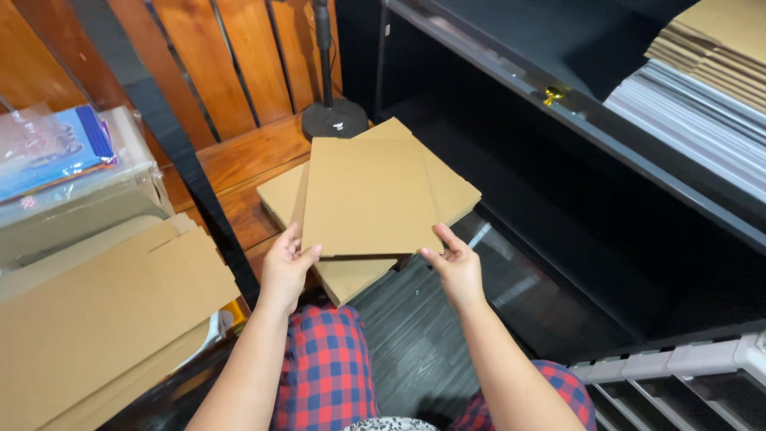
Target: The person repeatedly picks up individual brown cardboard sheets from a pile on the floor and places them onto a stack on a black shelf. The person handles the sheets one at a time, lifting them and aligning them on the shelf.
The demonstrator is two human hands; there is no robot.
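Note:
I hold a flat brown cardboard sheet [367, 195] by its near edge with both hands. My left hand [286, 270] grips the near left corner, thumb on top. My right hand [456, 269] grips the near right corner. Under the sheet lies a second, larger flat cardboard piece [451, 187], turned at an angle on the floor. My legs in red and blue checked trousers [327, 367] show below the hands.
A large folded cardboard box [96, 319] sits at the left, with a plastic-wrapped bundle [56, 148] behind it. A round black stand base [333, 120] rests on the wooden floor. A black shelf unit [606, 199] fills the right, with stacked cardboard and white sheets [702, 96] on top.

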